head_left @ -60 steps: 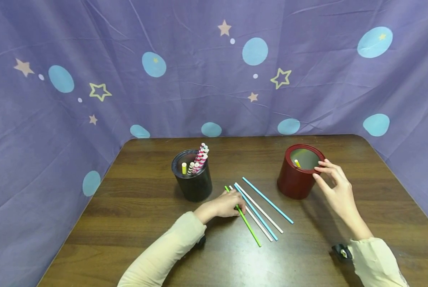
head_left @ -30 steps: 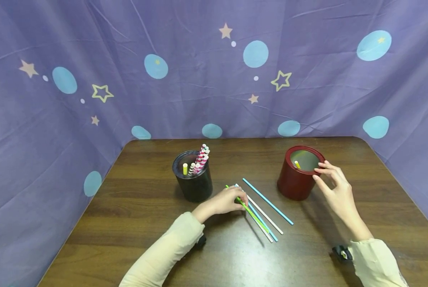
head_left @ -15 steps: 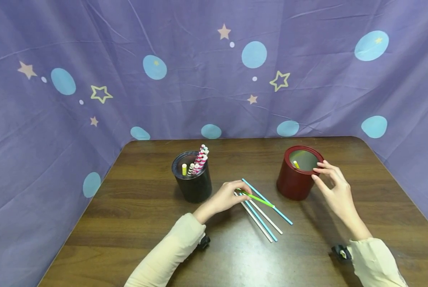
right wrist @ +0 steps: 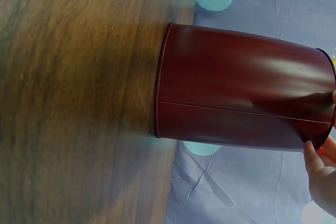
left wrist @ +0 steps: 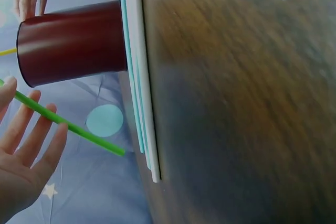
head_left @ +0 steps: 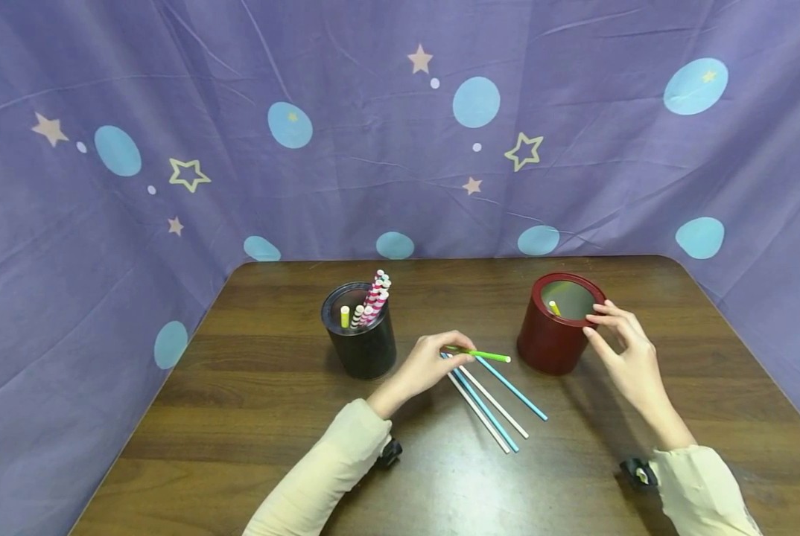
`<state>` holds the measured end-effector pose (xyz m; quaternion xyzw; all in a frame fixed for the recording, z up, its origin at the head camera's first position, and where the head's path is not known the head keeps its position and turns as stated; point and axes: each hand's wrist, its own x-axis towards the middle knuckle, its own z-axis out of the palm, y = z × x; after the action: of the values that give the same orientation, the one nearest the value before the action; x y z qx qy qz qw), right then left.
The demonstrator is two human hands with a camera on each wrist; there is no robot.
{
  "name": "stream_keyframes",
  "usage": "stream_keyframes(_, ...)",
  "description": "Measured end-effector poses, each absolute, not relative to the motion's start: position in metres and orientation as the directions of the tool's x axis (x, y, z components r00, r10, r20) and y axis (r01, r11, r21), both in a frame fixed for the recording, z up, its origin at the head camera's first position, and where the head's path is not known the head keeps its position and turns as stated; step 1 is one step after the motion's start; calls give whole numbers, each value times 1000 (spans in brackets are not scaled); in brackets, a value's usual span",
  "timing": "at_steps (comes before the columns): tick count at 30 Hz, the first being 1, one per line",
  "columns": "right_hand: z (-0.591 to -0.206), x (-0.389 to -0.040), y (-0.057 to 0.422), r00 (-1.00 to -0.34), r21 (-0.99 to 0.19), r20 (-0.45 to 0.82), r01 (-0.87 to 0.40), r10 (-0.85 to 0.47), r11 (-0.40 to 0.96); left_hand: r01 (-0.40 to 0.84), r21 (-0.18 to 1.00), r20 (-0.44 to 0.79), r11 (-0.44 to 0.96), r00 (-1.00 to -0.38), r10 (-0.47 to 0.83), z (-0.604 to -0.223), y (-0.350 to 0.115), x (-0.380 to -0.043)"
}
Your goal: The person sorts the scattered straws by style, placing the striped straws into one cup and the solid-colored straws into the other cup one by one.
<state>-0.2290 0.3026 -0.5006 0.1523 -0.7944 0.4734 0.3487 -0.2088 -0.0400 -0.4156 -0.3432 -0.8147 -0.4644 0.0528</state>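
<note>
My left hand (head_left: 432, 363) pinches a green straw (head_left: 492, 356) between thumb and fingers, raised off the table with one end pointing right. In the left wrist view the green straw (left wrist: 89, 136) slants across the fingers. My right hand (head_left: 629, 361) grips the rim of a red can (head_left: 551, 344), thumb against the outer wall. A yellow straw (head_left: 554, 307) leans inside that can. Below the left hand lie two white straws and two blue ones on the table, including a blue straw (head_left: 517, 392) at the right and a white straw (head_left: 497, 408).
Left of the straws stands a black can (head_left: 365, 353) with several pink-striped straws (head_left: 377, 294), black-striped ones and a yellow straw (head_left: 345, 316). The brown wooden table (head_left: 252, 447) ends at a purple patterned curtain (head_left: 360, 193) behind.
My left hand has picked the green straw up from the table and moved slightly up and right. The straw has swung from slanting toward me to nearly level. My right hand stays at the red can.
</note>
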Motion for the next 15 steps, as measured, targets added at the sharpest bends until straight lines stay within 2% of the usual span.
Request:
stream_keyframes(9,-500,-229,303,-712,-648,697,-572,88,503,601,755,474,262,-776,416,-410,-30,-212)
stream_keyframes(15,-501,-228,303,-716,-646,693,-561,89,518,559,806,472,194,-805,360,-388,-21,-205)
